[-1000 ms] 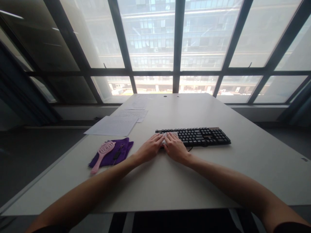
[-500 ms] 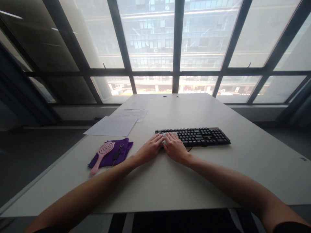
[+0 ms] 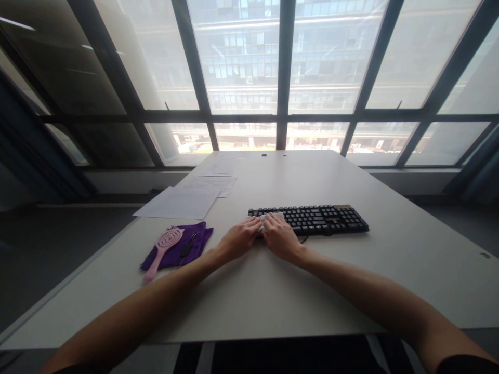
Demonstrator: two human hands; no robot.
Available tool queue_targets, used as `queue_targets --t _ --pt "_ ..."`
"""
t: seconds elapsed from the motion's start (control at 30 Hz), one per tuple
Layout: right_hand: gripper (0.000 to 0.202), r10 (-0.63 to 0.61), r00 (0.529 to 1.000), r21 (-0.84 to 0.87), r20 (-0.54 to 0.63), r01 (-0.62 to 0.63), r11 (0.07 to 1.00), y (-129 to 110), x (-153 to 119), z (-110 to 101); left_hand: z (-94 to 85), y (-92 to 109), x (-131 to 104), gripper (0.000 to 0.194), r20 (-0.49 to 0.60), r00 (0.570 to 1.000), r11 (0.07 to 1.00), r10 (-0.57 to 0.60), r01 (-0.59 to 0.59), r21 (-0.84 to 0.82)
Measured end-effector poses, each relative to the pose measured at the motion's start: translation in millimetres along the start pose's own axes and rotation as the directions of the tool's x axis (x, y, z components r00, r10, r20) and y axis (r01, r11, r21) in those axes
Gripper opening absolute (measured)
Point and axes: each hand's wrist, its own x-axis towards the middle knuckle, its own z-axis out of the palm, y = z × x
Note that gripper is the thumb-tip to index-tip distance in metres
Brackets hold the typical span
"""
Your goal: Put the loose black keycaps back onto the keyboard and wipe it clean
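Note:
A black keyboard [image 3: 323, 219] lies flat on the white table. On its left end, a crumpled white cloth [image 3: 278, 215], perhaps a tissue, covers some keys. My left hand [image 3: 242, 236] holds the cloth's left side with bent fingers. From the right, my right hand [image 3: 283, 236] grips the same cloth, fingers pressed together over it. The two hands meet at the fingertips and hide most of the cloth and the keys beneath. A cable comes out from under the keyboard's near edge beside my right wrist.
Left of my forearm, a purple cloth [image 3: 200, 241] bears a pink hairbrush [image 3: 166, 244] and a small black tool with a metal tip [image 3: 188, 246]. Sheets of paper [image 3: 179, 202] lie along the left edge of the white table [image 3: 312, 182]. Large windows stand beyond.
My fingers have drawn in slightly and bunched the white cloth a little more between them. The keyboard and the other things stay where they were.

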Motion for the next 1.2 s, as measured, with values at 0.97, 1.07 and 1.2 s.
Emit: queue_targets --t 0.97,1.07,1.2 --pt "0.031 -0.042 0.999 0.013 -0.026 0.042 0.999 -11 -6 -17 -12.0 12 2 0.027 -0.126 0.987 0.995 -0.099 0.100 0.005" --pt "0.041 -0.039 0.999 0.026 -0.034 0.040 0.999 -10 -7 -12 -11.1 7 2 0.029 -0.175 0.972 0.987 -0.155 0.160 0.010" --pt "0.056 -0.022 1.000 0.025 -0.014 0.023 0.999 -9 -6 -4 -7.5 -8 0 0.028 -0.214 0.951 0.972 -0.224 0.234 0.021"
